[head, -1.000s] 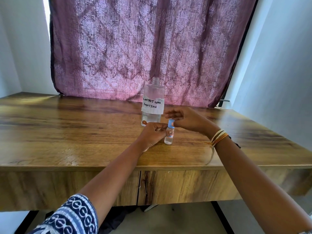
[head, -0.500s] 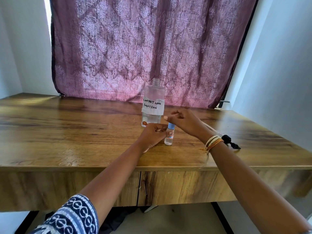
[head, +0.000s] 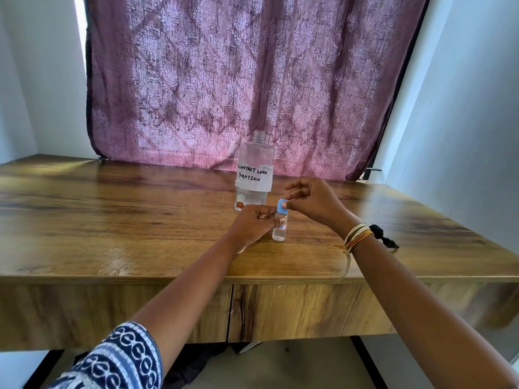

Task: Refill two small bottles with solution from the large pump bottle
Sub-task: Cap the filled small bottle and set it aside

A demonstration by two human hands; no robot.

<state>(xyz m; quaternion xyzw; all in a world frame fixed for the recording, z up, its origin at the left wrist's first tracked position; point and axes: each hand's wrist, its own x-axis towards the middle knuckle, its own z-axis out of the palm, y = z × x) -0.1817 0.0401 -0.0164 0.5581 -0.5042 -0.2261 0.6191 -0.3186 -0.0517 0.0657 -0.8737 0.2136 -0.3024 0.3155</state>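
Note:
A small clear bottle [head: 279,228] with a blue cap [head: 281,205] stands upright on the wooden table [head: 112,220]. My left hand [head: 252,224] grips the bottle's body from the left. My right hand [head: 314,202] pinches the blue cap from the right with thumb and fingertips. Behind them stands the large clear bottle [head: 255,172], with no pump on its open neck and a white label reading "CONTACT LENS SOLUTION". A second small bottle is not visible; my left hand may hide it.
A black pump head [head: 383,237] lies on the table behind my right wrist. A purple patterned curtain [head: 238,80] hangs behind the table. The table's front edge and drawer fronts run below my forearms.
My right hand has shifted its fingers around the blue cap and its wrist has moved, uncovering the black pump head. My left hand and the bottle stayed put.

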